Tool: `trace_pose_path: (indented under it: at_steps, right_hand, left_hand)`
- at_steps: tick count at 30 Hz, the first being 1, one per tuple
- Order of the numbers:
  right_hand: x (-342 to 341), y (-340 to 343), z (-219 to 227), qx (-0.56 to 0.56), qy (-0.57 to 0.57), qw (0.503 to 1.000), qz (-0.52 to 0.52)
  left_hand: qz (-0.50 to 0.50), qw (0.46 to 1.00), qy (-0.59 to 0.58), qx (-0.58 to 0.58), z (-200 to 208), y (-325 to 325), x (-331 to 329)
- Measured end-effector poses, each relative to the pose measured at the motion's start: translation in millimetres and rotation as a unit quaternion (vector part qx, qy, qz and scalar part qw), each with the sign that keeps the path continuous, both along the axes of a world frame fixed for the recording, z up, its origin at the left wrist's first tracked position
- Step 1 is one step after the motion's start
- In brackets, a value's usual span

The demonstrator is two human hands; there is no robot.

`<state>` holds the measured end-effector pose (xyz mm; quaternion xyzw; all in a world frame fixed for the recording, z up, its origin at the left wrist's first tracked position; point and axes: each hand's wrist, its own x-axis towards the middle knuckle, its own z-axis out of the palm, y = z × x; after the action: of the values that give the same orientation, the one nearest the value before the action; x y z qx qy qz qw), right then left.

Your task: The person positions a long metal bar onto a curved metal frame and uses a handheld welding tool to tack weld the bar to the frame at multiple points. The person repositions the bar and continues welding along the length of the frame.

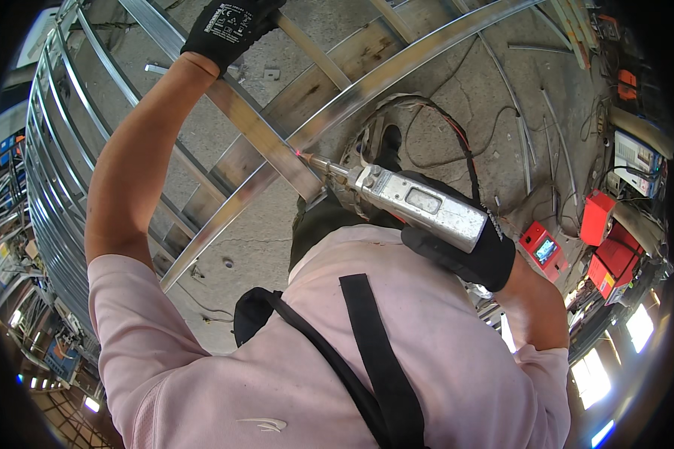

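Observation:
My right hand (pixel 494 254), in a black glove, is wrapped round the silver body of a handheld laser welding gun (pixel 423 206). Its copper-coloured nozzle (pixel 314 160) points left at a joint in a metal frame, where a small red light spot shows. A flat metal bar (pixel 258 127) crosses a long curved rail (pixel 412 63) at that joint. At the top edge, my left hand (pixel 228 30), also gloved in black, is closed on a metal tube (pixel 311 49) of the frame; its fingertips are partly cut off by the picture edge.
Curved shiny tubes (pixel 71 67) stand along the left. A cable (pixel 468 142) loops behind the gun across the concrete floor (pixel 457 97). Loose rods (pixel 528 150) lie on the right, near a red machine with a small screen (pixel 543 251) and other red boxes (pixel 614 258).

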<state>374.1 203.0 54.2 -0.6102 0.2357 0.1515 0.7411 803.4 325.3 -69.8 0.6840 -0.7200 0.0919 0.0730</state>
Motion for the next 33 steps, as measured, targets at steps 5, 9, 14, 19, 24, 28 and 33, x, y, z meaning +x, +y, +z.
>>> trace_pose_path:
  at_steps: [5,9,14,19,24,28,33]
  right_hand:
    - [2,0,0,-0.048,-0.012,0.998,0.037]
    - [0,0,5,0.125,0.134,0.981,-0.063]
    - [2,-1,4,0.003,0.029,0.999,0.029]
    - [0,-2,4,0.102,0.065,0.993,-0.014]
    - [-5,0,-1,0.174,0.133,0.972,-0.085]
    - [-9,0,-8,0.146,0.137,0.978,-0.050]
    - [-14,1,-10,0.110,0.076,0.990,-0.038]
  left_hand:
    - [0.092,0.992,0.071,0.047,-11,-2,1]
    - [0.141,0.987,0.042,0.066,-27,-4,3]
    - [0.104,0.991,-0.065,0.055,-31,0,8]
    - [0.103,0.994,0.035,0.014,-27,2,6]
    - [0.111,0.993,0.022,0.024,-23,2,4]
    - [0.171,0.978,0.049,0.107,-21,0,3]
    - [0.099,0.994,0.010,0.040,-20,5,6]
